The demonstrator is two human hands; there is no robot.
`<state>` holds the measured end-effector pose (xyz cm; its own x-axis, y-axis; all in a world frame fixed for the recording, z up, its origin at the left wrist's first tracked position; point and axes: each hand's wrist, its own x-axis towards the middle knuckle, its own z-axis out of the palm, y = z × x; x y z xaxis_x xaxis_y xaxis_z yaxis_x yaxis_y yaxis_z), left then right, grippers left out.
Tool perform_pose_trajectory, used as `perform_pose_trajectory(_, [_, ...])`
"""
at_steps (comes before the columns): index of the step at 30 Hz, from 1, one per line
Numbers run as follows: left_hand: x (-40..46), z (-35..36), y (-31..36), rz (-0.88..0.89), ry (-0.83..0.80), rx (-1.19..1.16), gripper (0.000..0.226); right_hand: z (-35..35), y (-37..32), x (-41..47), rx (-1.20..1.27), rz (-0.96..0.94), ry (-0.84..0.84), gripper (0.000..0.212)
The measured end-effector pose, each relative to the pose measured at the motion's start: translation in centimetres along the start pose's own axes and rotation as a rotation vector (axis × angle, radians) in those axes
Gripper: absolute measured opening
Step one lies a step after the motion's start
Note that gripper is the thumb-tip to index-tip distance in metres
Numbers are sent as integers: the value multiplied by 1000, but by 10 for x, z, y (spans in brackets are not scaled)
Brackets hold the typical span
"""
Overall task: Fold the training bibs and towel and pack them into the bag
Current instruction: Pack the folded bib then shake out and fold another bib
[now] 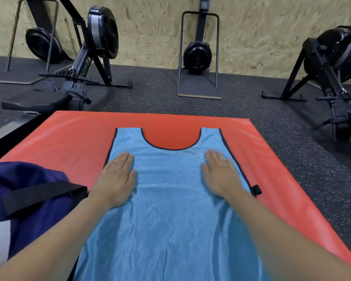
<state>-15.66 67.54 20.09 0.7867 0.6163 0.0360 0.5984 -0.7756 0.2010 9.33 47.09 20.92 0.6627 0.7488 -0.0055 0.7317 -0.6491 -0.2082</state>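
the blue bib (170, 199) lies flat along the middle of the red mat (69, 138), neck toward its far edge. left hand (116, 179) and right hand (221, 175) press it, fingers straight, holding nothing, likely smoothing before folding. the bag (28, 189) waits at the mat's left edge.

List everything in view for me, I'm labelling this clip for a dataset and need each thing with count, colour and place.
Training bib: one, light blue mesh with dark trim, spread flat on the mat, neck hole away from the person.
Mat: one, orange-red, on the floor under the bib.
Bag: one, navy with a black strap and a white patch, at the mat's left edge.
Rowing machines: at least two, black, on the dark speckled floor at far left and far right.
Upright fan machines: two, black, against the chipboard wall.
Left hand: flat, fingers straight, on the bib's left side.
Right hand: flat, fingers straight, on the bib's right side.
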Motion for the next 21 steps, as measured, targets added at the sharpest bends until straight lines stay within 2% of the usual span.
perform_pose_trajectory(2, [3, -6, 0, -17, -33, 26, 83, -5, 30, -1, -22, 54, 10, 61])
perform_pose_trajectory(5, [12, -19, 26, -46, -64, 52, 71, -5, 35, -2, -48, 64, 4, 61])
perform_pose_trajectory(9, [15, -3, 111, 148, 24, -35, 84, -5, 33, -3, -48, 65, 26, 60])
perform_pose_trajectory(12, [12, 24, 134, 195, -32, -40, 94, -3, 36, -2, -46, 56, 29, 61])
perform_pose_trajectory(18, [3, 4, 27, 21, 39, -16, 97, -2, 36, -2, -56, 40, 25, 61])
perform_pose_trajectory(21, [-10, -1, -1, 17, 14, 28, 91, -7, 36, -2, -87, 57, 4, 60])
